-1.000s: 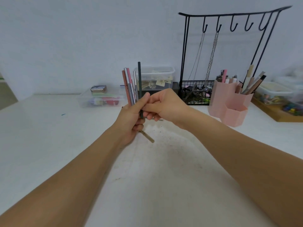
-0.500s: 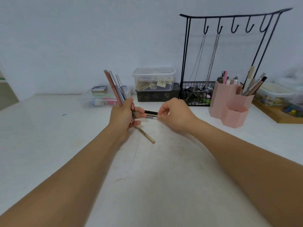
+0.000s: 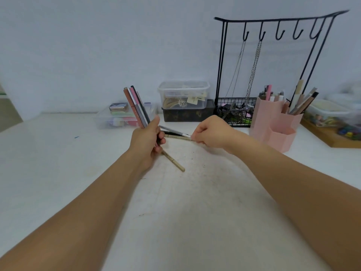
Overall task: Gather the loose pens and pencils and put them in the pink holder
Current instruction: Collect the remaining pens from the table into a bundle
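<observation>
My left hand (image 3: 147, 140) grips a bundle of pens and pencils (image 3: 136, 106) that fans up and to the left; a beige pencil end (image 3: 173, 161) sticks out below the fist. My right hand (image 3: 213, 132) pinches the right ends of loose pens (image 3: 176, 133) lying flat on the white table (image 3: 185, 212) between the two hands: a grey one, a black one and a beige one. The pink holder (image 3: 273, 124) stands to the right of my right hand, with several pens upright in its back compartments.
A black wire rack with hooks, chains and a basket (image 3: 238, 112) stands behind my right hand. Clear lidded boxes (image 3: 183, 94) sit at the back centre, another flat clear box (image 3: 119, 118) at the back left. A wooden tray with containers (image 3: 332, 130) is at the far right.
My left hand tilted its bundle to the left. My right hand left the bundle, dropped to the table and closed its fingertips on the ends of the loose pens lying there.
</observation>
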Motion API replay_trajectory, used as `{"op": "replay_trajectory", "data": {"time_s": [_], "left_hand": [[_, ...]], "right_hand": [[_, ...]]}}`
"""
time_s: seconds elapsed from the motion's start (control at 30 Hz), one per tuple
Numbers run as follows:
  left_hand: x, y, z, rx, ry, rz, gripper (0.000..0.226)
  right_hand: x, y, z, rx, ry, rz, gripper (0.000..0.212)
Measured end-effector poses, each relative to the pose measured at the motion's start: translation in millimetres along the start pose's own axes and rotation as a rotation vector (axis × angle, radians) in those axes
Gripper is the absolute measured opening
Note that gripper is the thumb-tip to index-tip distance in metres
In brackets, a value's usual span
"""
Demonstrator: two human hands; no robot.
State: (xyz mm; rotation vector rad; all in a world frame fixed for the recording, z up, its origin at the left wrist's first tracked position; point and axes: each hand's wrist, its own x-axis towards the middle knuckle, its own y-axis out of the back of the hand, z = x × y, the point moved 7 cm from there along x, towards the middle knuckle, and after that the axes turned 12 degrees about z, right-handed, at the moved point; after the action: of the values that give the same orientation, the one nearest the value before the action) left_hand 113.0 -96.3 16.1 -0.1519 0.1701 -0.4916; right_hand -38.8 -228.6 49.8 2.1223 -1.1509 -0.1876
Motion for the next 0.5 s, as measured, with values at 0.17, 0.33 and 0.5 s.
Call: {"op": "replay_trajectory", "data": {"time_s": [0.17,0.33,0.5], "left_hand": [[-3.9,-5.8,-0.6,-0.047,-0.006,-0.089,0.032],[-16.2,-17.2,1.7,-0.099,-0.017,-0.211,0.034],[-17.0,-19.8,4.6,-0.118,-0.026,-0.193,0.028]], "right_hand": [[-9.4,-2.9,-9.9,0.706,-0.339,-0.178,0.008],[-24.8,-36.1,-32.0,1.039,-0.365,-0.336,0.014],[-31.3,-52.3,-33.7,0.987,-0.258,-0.322,0.03]]}}
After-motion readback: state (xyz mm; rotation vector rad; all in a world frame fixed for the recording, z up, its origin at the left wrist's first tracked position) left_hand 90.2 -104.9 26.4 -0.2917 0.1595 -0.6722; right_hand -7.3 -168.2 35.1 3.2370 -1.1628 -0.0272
